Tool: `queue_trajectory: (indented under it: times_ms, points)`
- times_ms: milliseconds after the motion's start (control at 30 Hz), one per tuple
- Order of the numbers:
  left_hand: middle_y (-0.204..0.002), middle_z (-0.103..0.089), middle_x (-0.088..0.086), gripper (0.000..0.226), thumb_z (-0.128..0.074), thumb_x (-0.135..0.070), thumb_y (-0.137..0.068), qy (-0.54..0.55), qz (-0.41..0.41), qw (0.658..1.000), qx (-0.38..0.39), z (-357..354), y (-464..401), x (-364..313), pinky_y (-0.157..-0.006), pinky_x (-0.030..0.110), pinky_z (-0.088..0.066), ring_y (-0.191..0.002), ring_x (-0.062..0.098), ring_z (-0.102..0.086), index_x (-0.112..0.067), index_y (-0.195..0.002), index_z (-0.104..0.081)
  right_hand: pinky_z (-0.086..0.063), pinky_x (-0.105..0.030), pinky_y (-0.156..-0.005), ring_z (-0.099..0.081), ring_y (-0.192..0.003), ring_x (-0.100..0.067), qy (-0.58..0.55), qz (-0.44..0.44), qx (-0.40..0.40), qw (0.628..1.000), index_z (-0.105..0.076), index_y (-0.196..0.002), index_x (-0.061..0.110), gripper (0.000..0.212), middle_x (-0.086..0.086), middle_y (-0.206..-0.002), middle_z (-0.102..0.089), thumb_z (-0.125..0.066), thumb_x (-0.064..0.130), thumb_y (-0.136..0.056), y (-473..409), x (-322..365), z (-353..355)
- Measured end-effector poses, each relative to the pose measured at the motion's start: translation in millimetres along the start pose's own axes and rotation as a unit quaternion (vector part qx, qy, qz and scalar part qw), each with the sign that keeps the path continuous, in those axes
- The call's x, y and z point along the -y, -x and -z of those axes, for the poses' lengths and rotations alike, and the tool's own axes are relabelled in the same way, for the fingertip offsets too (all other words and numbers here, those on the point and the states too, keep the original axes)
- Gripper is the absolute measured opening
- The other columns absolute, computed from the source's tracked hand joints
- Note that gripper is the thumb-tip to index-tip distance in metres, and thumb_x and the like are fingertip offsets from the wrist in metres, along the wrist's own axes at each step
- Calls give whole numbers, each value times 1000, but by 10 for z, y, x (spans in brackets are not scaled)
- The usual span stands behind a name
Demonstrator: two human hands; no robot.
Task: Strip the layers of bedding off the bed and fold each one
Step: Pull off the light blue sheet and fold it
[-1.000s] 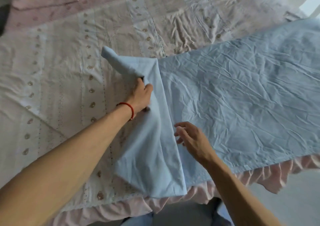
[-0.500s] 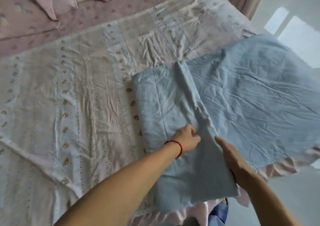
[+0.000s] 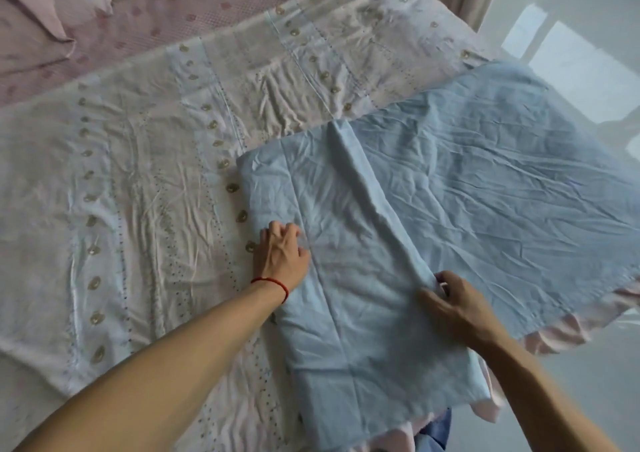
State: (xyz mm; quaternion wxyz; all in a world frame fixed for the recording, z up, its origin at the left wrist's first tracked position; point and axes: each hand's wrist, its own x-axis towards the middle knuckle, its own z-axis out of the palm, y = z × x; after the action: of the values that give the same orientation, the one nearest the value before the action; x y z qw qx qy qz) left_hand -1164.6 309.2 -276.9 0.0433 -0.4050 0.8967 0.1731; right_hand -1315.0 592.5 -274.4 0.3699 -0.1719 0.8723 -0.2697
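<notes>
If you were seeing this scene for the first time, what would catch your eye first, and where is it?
The pale blue sheet stands out first, spread over the right side of the bed with its left end folded over on itself. On that folded part the left hand, with a red string at its wrist, rests near the left edge, and the right hand pinches the fold's right edge. Under it lies a white patterned cover.

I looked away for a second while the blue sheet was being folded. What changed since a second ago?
The left hand carried the blue sheet's lifted end over, laid it down as a flap, let go and now presses it flat. The right hand moved in and pinches the flap's edge. The patterned cover beneath stayed put.
</notes>
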Motion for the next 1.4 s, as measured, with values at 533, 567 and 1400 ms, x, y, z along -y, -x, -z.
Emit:
queue_trajectory:
  times_ms: [533, 567, 1400]
  points:
    - [-95, -63, 13, 38, -58, -48, -98, 75, -25, 997, 24, 743, -2130, 673, -74, 34, -42, -97, 29, -61, -11, -97, -65, -43, -23, -48, -57, -48, -18, -132, 84, -64, 986, -70, -74, 15, 44, -4, -57, -61, -66, 55, -91, -2093, 1804, -54]
    - [-99, -64, 15, 40, -57, -52, -98, 63, -36, 997, 40, 821, -2150, 690, -78, 35, -44, -101, 30, -61, -14, -103, -67, -44, -22, -49, -60, -54, -17, -139, 89, -47, 985, -72, -76, 15, 37, -3, -61, -63, -69, 49, -90, -2161, 1887, 17]
    - [-113, -55, 10, 36, -42, -43, -91, -115, 27, 971, -205, -401, -2188, 343, -100, 55, -35, -108, 34, -50, -22, -117, -55, -39, -37, -69, -65, -91, -38, 284, 192, -146, 928, -57, -74, 17, 50, -12, -88, -64, -54, 61, -97, -3283, 2531, -40]
